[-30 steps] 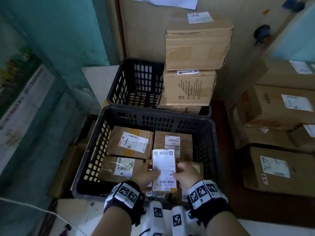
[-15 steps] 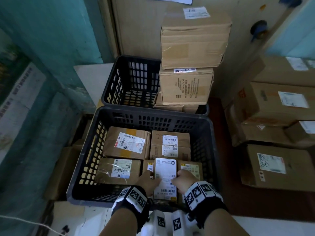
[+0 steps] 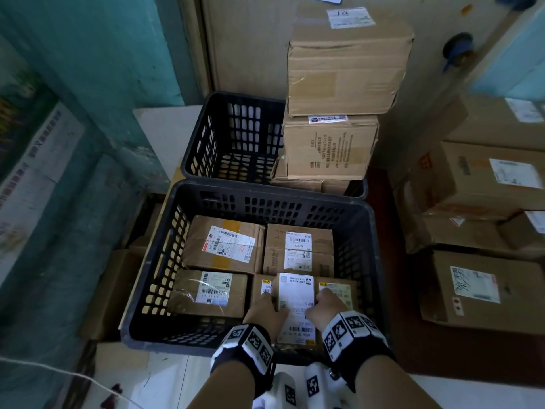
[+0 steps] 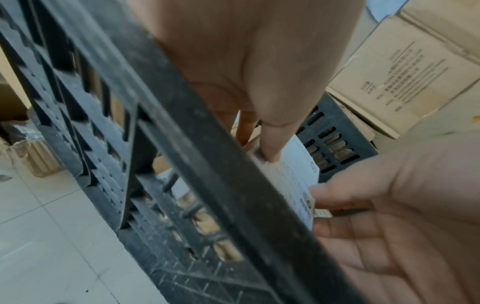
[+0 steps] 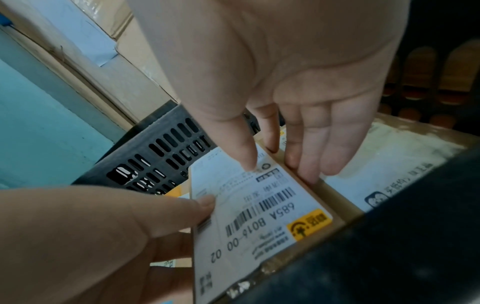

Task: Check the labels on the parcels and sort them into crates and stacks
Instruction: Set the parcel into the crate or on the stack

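Parcel [image 3: 296, 308]: long axis runs away from the person, in near crate [image 3: 153, 335], front right.
Left hand [image 3: 265, 312]: thumb and fingers pinching its left edge.
Right hand [image 3: 326, 305]: likewise, right edge.

The near crate [image 3: 188, 338] is matt, scuffed black plastic; the parcels [image 3: 224, 243] are brown cardboard with white paper labels [image 5: 259, 207], some under glossy tape.
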### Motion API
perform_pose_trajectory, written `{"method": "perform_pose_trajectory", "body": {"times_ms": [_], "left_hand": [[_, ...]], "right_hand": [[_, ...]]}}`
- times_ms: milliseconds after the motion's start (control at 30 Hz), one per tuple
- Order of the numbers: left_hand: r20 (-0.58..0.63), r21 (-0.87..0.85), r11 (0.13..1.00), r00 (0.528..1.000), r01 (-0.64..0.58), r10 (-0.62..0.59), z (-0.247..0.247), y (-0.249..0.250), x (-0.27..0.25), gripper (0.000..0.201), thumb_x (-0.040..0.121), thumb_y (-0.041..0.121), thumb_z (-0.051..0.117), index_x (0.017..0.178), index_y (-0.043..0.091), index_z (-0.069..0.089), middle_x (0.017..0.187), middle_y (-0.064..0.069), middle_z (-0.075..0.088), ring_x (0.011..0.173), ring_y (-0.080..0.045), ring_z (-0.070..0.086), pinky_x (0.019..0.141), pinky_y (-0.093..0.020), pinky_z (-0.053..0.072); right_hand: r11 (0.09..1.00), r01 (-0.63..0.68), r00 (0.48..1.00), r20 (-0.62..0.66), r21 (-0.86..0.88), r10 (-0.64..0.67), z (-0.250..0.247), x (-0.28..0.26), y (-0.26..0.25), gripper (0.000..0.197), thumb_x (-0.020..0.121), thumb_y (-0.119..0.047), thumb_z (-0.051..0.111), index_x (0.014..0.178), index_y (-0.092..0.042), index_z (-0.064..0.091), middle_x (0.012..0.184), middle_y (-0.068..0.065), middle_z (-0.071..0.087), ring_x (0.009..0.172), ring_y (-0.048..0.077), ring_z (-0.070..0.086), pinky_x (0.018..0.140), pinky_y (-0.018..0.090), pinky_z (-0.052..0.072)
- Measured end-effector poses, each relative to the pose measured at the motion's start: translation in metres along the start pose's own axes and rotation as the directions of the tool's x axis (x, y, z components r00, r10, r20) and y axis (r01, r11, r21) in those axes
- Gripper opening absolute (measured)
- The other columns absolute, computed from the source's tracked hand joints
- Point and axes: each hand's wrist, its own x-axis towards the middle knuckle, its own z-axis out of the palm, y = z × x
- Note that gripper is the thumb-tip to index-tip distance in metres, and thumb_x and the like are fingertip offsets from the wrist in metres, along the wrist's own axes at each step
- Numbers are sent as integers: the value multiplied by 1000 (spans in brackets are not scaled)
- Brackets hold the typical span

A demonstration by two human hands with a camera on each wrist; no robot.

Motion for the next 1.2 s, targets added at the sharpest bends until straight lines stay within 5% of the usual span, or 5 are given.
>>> {"method": "perform_pose_trajectory", "body": {"times_ms": [200,367,800,967,1200], "left_hand": [[-19,121,993,1000,11,-9,5,6,2,33,100,27,51,128,11,46,124,-8,63,109,-24,64,88,-36,57],[-30,172,985,999,25,-20,8,9,1,31,101,28,48,127,11,45,123,-9,63,108,-25,64,89,-37,56],[-9,113,993,999,43,-42,6,11,-2,42,98,32,53,133,10,45,124,-9,64,108,-25,65,90,-41,56],[-51,107,993,998,41,-36,-4,22,-8,53,101,30,50,145,8,32,139,-13,55,122,-29,57,95,-36,49],[-119,195,980,991,-29,53,-26,46,-22,51,103,27,45,147,8,30,140,-16,51,122,-29,56,91,-32,48]], "right_hand": [[1000,-22,1000,6,12,22,4,8,9,43,91,-14,56,132,-4,48,114,10,64,94,21,65,69,26,50],[999,-38,999,10,9,38,7,11,17,55,93,-16,59,142,-7,37,132,10,58,111,22,62,85,28,53],[1000,3,1000,-6,2,-3,0,11,17,29,89,-18,60,117,-10,57,101,5,67,83,16,64,78,32,57],[999,-4,998,-64,-44,1,-16,1,12,13,94,-17,55,89,-17,43,75,1,51,58,11,50,51,27,39],[994,68,989,-124,-82,-77,-45,-23,-5,26,94,-28,56,116,-14,52,94,2,59,80,17,60,66,28,47]]}}
